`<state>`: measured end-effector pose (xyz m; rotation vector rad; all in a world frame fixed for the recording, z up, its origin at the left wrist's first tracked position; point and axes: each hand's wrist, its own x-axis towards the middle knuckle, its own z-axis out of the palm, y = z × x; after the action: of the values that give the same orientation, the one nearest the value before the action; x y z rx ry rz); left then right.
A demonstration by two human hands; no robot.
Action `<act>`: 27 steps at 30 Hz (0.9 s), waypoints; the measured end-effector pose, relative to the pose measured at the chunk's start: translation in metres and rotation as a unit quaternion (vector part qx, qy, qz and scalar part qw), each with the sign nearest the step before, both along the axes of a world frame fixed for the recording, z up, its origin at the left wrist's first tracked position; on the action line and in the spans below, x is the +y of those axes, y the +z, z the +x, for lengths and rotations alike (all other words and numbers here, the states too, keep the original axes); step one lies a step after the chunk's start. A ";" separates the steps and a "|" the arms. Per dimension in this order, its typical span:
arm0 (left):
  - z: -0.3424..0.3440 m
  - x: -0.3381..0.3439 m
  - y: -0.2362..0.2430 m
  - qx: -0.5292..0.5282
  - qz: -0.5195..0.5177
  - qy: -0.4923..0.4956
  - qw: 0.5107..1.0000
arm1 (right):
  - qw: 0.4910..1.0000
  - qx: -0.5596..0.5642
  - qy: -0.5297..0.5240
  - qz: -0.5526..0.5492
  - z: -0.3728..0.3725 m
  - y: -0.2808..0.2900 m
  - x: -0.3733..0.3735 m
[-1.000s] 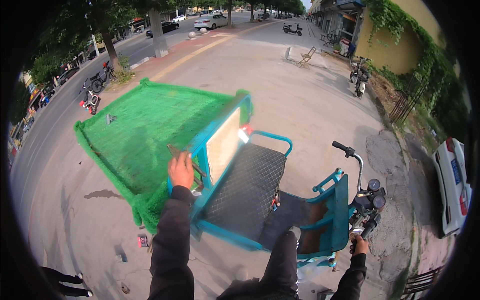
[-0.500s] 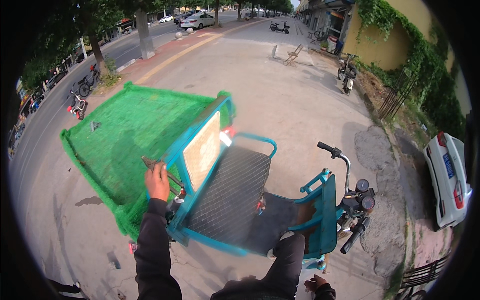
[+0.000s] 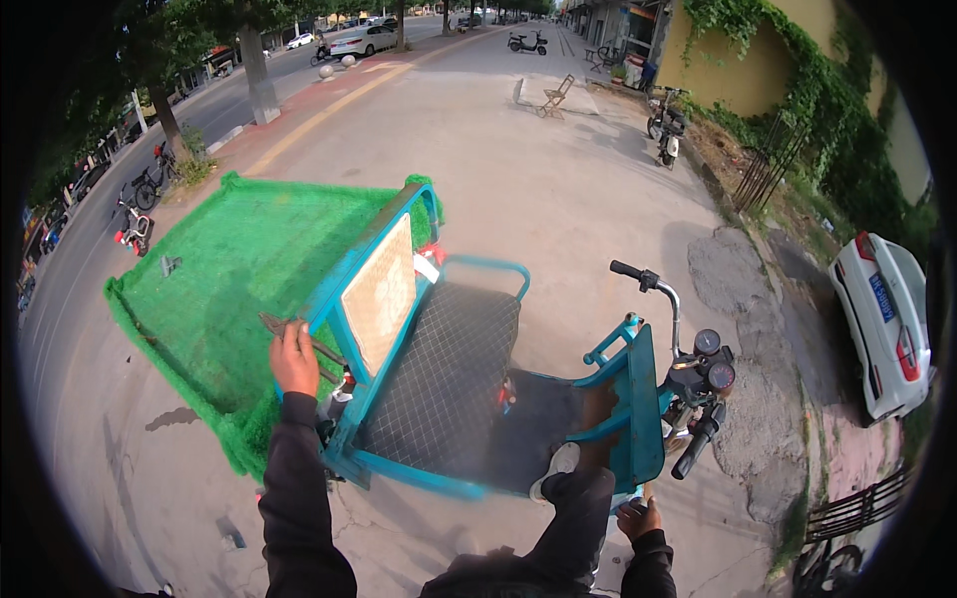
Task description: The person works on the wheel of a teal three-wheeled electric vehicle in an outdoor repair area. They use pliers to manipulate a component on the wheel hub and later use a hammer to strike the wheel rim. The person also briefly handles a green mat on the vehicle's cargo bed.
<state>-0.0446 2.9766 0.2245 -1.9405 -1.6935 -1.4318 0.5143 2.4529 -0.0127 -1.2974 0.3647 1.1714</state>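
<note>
My left hand [image 3: 294, 354] grips a dark metal piece [image 3: 274, 324] behind the blue seat back [image 3: 379, 289] of an open three-wheeler. My right hand [image 3: 636, 518] is low beside the front floor, below the handlebar grip [image 3: 698, 442], its fingers loosely bent with nothing visible in them. My shoe [image 3: 556, 468] rests on the dark floorboard [image 3: 533, 424], in front of the quilted black seat [image 3: 439, 369]. The rear bed [image 3: 229, 249] is lined with green artificial turf. Gauges [image 3: 714, 359] sit between the handlebars.
A white car [image 3: 882, 319] stands close at the right. Scooters [image 3: 666, 130], a folding chair [image 3: 553, 97] and a planted yellow wall [image 3: 728, 60] line the pavement ahead. At the left are trees [image 3: 261, 80], parked bikes [image 3: 148, 187] and a road.
My right hand has left the right handlebar grip and moved down beside the floorboard. My foot has shifted on the floor, and the surroundings sit lower-left earlier, now further left and higher.
</note>
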 end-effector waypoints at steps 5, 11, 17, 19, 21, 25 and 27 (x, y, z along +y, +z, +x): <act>-0.006 -0.004 0.004 0.023 -0.014 0.018 0.999 | 0.966 -0.075 -0.127 0.211 0.005 0.134 0.041; 0.001 0.001 -0.001 0.023 0.008 0.020 1.000 | 0.931 -0.044 -0.028 0.362 0.034 0.151 0.086; -0.008 -0.002 0.003 0.037 0.004 0.020 0.999 | 0.914 -0.022 -0.032 0.405 0.032 0.141 0.098; -0.005 -0.002 -0.001 0.037 0.015 0.008 0.999 | 0.967 -0.171 -0.014 0.189 0.042 0.146 0.095; -0.005 -0.002 -0.004 0.039 0.016 0.014 0.999 | 0.963 -0.269 0.003 0.027 0.045 0.149 0.105; -0.002 -0.004 0.002 0.029 0.007 0.021 0.999 | 0.937 -0.339 -0.002 -0.081 0.049 0.149 0.112; -0.004 -0.003 0.001 0.024 0.012 0.014 1.000 | 0.935 -0.341 -0.013 -0.094 0.044 0.150 0.114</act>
<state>-0.0482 2.9735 0.2257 -1.9154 -1.6671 -1.3800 0.5580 2.5667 0.1373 -1.7675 -0.0238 0.6079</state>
